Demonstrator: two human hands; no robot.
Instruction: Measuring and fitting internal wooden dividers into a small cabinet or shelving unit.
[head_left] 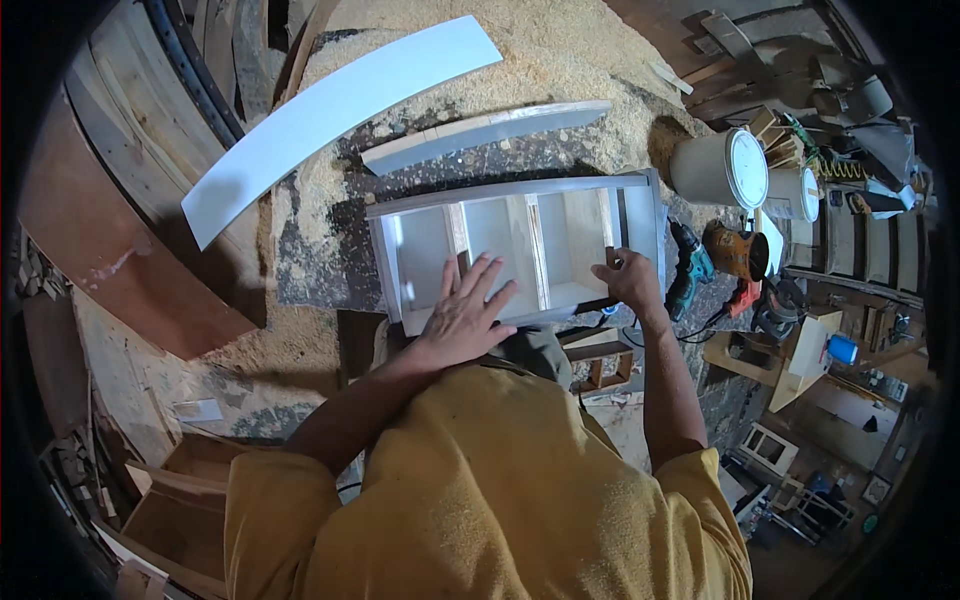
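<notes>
A shallow wooden frame [650,225], whitish inside with greyish outer edges, lies in front of me on the bench. Pale wooden dividers [537,250] split it into several compartments. My left hand [468,308] rests with spread fingers over its near side, toward the left, the fingertips reaching over a compartment. At the near right part of the frame is my right hand [634,284], its fingers curled together by the end of a divider. Whatever lies between those fingers is too small or hidden to make out.
Beyond the frame lie a grey-faced wooden strip [490,132] and a long white panel [340,120] amid sawdust [570,50]. To the right stand a white bucket [715,168], a teal cordless drill [690,268] and a rusty can [735,250]. A brown board [130,250] lies left.
</notes>
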